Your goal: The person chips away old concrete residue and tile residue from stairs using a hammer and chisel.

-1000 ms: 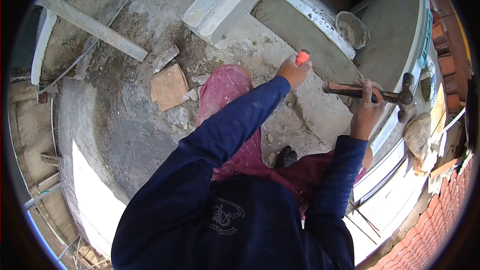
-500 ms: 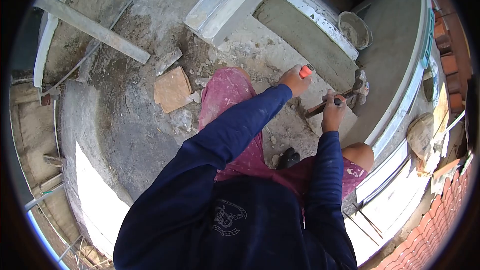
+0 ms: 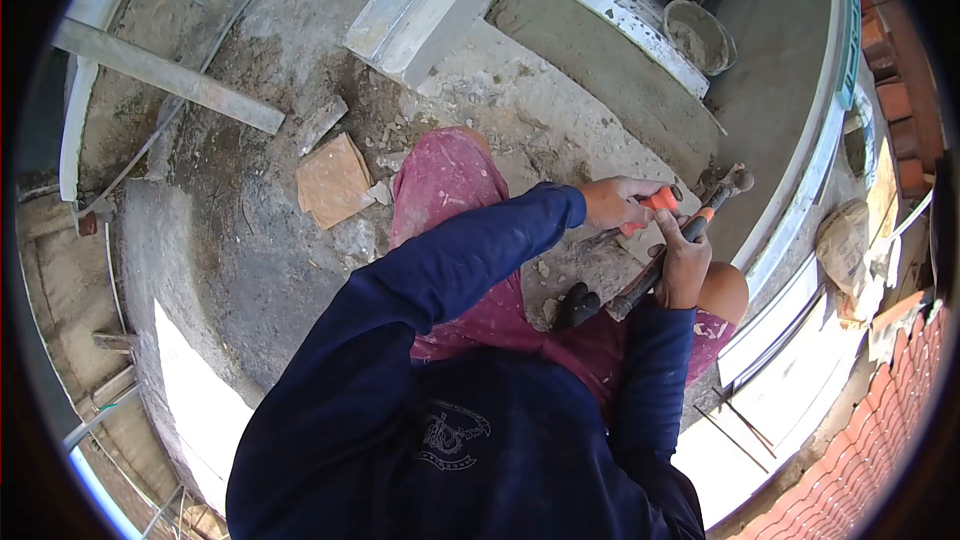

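Note:
My left hand (image 3: 612, 203) is closed round an orange-handled tool (image 3: 661, 201); a dark shaft shows below its grip, but the tip is hard to make out. My right hand (image 3: 684, 268) grips a hammer (image 3: 632, 297) with a dark handle, which lies slantwise with its metal head up and to the right. The right thumb reaches to the orange handle, so both hands are close together above my bent knees. A black and orange piece (image 3: 694, 227) shows at the right fingers; whether it is part of the hammer cannot be told.
Ahead is a low ledge with grey mortar (image 3: 600, 80), with a bucket (image 3: 699, 38) beyond it. Folded brown paper (image 3: 334, 181) and rubble lie on the ground at left, near a long plank (image 3: 170, 74). A curved wall (image 3: 790, 110) rises at right.
My left hand has moved right and down, bringing the orange-handled tool to the right hand. My right hand has shifted slightly down and right, and the hammer has turned more upright.

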### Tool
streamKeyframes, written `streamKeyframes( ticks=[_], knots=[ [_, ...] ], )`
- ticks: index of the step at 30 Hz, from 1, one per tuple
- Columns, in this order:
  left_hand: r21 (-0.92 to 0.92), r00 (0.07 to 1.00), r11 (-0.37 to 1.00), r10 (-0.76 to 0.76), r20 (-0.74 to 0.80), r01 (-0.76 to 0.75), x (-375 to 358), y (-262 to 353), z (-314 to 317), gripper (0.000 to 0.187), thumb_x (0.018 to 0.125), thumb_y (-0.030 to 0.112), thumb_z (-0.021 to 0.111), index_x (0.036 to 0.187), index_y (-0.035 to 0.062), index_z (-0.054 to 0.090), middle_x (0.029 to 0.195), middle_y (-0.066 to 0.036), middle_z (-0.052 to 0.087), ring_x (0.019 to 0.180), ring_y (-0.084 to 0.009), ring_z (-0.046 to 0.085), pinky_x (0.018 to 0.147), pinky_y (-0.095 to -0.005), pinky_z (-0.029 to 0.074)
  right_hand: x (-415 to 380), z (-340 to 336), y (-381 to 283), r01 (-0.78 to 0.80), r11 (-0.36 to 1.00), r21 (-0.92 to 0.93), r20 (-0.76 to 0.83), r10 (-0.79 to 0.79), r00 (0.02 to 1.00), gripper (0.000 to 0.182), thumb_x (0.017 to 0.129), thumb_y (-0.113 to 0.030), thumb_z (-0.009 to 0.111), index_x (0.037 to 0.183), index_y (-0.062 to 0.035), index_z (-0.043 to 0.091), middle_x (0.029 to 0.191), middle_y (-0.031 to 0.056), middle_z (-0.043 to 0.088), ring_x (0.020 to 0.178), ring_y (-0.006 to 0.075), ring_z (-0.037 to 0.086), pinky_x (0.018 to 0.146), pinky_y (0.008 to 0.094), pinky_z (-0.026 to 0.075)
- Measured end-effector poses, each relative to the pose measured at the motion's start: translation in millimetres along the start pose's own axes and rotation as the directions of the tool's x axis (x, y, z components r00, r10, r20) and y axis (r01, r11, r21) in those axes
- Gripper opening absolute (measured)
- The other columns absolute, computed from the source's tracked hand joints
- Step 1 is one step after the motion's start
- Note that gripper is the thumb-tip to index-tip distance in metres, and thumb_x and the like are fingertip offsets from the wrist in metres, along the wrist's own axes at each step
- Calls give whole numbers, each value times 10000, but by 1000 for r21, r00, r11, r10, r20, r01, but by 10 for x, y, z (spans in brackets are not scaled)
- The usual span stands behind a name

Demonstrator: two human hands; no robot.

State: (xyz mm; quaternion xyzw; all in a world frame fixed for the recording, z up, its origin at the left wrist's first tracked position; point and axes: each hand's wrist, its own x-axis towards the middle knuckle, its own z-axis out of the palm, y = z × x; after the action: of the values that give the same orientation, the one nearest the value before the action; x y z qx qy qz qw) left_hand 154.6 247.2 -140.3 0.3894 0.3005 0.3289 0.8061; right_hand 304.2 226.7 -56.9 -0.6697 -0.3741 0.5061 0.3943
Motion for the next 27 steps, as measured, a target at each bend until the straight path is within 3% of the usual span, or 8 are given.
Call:
streamKeyframes(
  ticks=[8,11,13,14,16,19,22,27],
  knots=[
    [182,966,950,260,-19,-252,-118,478,127,572,852,200,723,1383,100,537,1007,-88,658,924,-168,658,833,-282,512,11,-171,-471,60,998,-2,60,-60,996,249,818,-125,768,892,-15,558,740,56,614,536,119,563,498,254,469],
    [499,954,859,237,-182,-118,-285,945,-688,420,924,213,638,1312,61,590,1219,-134,629,1109,-185,614,947,-316,480,-43,-166,-857,64,966,251,172,-110,979,247,851,-126,729,961,21,563,758,80,612,575,141,586,519,279,499],
    [748,826,654,356,-437,113,-410,927,-1406,459,946,327,583,1339,91,566,1258,-177,612,1164,-253,593,996,-368,449,127,-268,-736,84,982,171,118,-105,987,290,874,-206,701,1004,1,546,808,81,606,615,149,600,544,290,535],
    [908,803,318,445,-396,272,-445,673,-1942,578,930,374,596,1420,95,471,1363,-225,520,1302,-341,471,1084,-398,370,226,-322,-674,105,985,135,105,-120,987,293,876,-206,698,1016,2,546,816,85,607,622,154,606,550,297,547],
    [784,754,-108,383,-534,611,-676,242,-2303,718,878,413,646,1471,104,383,1494,-221,375,1412,-358,303,1133,-407,299,305,-362,-613,88,983,161,127,-109,986,314,885,-219,692,1051,8,551,820,97,608,634,167,619,542,307,558],
    [622,723,-369,334,-605,691,-1287,-600,-2324,839,780,454,722,1473,127,380,1486,-189,361,1420,-367,265,1121,-413,317,309,-428,-532,-49,957,285,179,-3,984,338,884,-227,696,1067,19,554,823,105,610,628,170,617,534,307,557],
    [628,674,-277,119,-729,728,-1474,-780,-1880,834,777,453,727,1460,111,393,1476,-200,356,1415,-371,262,1127,-432,301,351,-473,-507,-110,932,346,205,39,978,369,875,-238,704,1074,31,550,805,104,601,623,172,619,523,310,558],
    [848,877,297,65,-476,438,-1036,-497,-1435,827,771,452,736,1439,85,415,1460,-218,347,1406,-378,256,1139,-463,273,375,-458,-581,-127,921,369,277,21,961,375,863,-229,709,1072,37,546,798,101,595,618,171,618,520,313,558]
  ],
)
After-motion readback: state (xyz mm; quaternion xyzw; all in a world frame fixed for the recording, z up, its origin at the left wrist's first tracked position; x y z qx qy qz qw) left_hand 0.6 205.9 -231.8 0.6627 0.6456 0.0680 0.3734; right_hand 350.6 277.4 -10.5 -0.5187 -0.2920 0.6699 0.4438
